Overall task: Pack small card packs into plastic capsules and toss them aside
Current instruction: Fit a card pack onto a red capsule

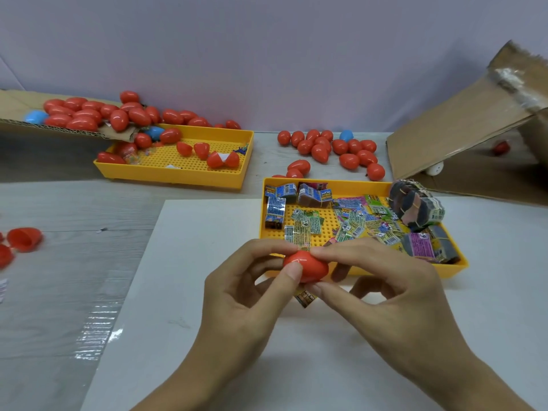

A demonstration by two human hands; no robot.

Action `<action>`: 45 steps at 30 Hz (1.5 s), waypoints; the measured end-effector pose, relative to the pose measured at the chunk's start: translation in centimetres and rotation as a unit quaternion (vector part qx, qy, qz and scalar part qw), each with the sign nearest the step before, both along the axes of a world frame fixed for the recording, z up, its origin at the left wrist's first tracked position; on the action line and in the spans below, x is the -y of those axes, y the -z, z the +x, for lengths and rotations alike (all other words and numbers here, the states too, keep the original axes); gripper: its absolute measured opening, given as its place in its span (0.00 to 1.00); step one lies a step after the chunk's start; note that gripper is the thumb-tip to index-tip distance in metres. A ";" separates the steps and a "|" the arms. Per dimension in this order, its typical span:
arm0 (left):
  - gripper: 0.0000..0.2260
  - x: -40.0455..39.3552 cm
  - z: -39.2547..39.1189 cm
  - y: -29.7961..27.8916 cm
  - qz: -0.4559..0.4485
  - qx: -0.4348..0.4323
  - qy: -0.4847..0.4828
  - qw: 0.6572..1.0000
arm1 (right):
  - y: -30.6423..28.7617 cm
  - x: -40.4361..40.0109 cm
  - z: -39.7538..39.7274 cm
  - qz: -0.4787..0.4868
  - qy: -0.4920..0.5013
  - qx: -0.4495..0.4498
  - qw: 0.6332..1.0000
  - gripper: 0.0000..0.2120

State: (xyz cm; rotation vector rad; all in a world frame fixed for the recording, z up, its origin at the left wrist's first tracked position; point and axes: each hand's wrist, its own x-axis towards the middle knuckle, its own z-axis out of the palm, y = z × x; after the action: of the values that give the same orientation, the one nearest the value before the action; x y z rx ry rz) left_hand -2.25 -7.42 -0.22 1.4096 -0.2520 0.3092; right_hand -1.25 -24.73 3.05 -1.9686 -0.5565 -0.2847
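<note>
Fingers of both hands, left hand (237, 292) and right hand (385, 292), pinch a red egg-shaped plastic capsule (307, 266) at frame centre, long axis running left-right between them; a small printed card pack (305, 298) pokes out just below, toward the right fingertips.

Plain pale lilac wall (267, 54) behind. Grey wood-grain surface (59, 203) under white sheet (207, 336). Soft even light, faint glare on surface's left.

Cardboard flap (462, 137) at right of the frame, cardboard sheet (17, 108) upper left, white board (184, 292) on grey bench (59, 277)
</note>
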 end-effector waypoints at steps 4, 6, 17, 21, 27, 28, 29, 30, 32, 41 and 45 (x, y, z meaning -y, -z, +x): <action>0.08 0.1 0.3 -0.2 0.003 0.020 -0.017 1.000 | 0.1 0.1 0.4 -0.018 0.013 -0.007 1.000 0.13; 0.09 0.1 0.3 -0.2 -0.008 0.027 -0.042 0.999 | 0.4 0.6 0.8 -0.047 0.028 -0.020 0.998 0.06; 0.08 -0.2 0.5 0.0 0.003 0.020 -0.073 0.997 | 1.9 0.2 0.9 -0.236 -0.008 -0.110 0.966 0.10; 0.05 -0.1 0.4 0.0 0.008 0.033 -0.072 0.997 | 1.4 0.2 0.7 -0.197 -0.015 -0.110 0.974 0.04; 0.06 -0.5 0.8 0.2 -0.009 0.024 -0.094 0.995 | -1.1 0.9 1.1 0.123 -0.035 -0.332 0.934 0.11; 0.05 -0.6 0.8 0.2 -0.017 0.016 -0.085 0.996 | -1.4 0.9 1.2 0.150 -0.043 -0.376 0.913 0.11; 0.06 -0.6 0.7 0.3 -0.017 0.008 -0.073 0.997 | -1.5 0.9 1.3 0.173 -0.051 -0.412 0.893 0.13; 0.08 -0.6 0.6 0.3 -0.007 0.000 -0.055 0.998 | -1.6 0.9 1.3 0.194 -0.056 -0.438 0.876 0.15; 0.09 -0.4 0.5 0.3 0.030 -0.004 -0.020 0.999 | -1.5 0.9 1.3 0.214 -0.061 -0.467 0.856 0.17; 0.10 0.0 0.7 0.2 0.117 0.029 -0.033 0.992 | -1.5 0.2 1.4 0.195 -0.013 -0.435 0.879 0.18; 0.11 -0.2 0.7 0.1 0.107 0.019 -0.052 0.993 | -1.0 0.2 0.9 0.150 0.054 -0.187 0.969 0.13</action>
State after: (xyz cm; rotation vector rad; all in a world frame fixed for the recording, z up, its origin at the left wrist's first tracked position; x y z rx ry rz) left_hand -1.57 -7.20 -0.32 1.6320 -0.2492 0.4049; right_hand -0.31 -24.93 4.02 -1.7020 -0.1504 -0.0558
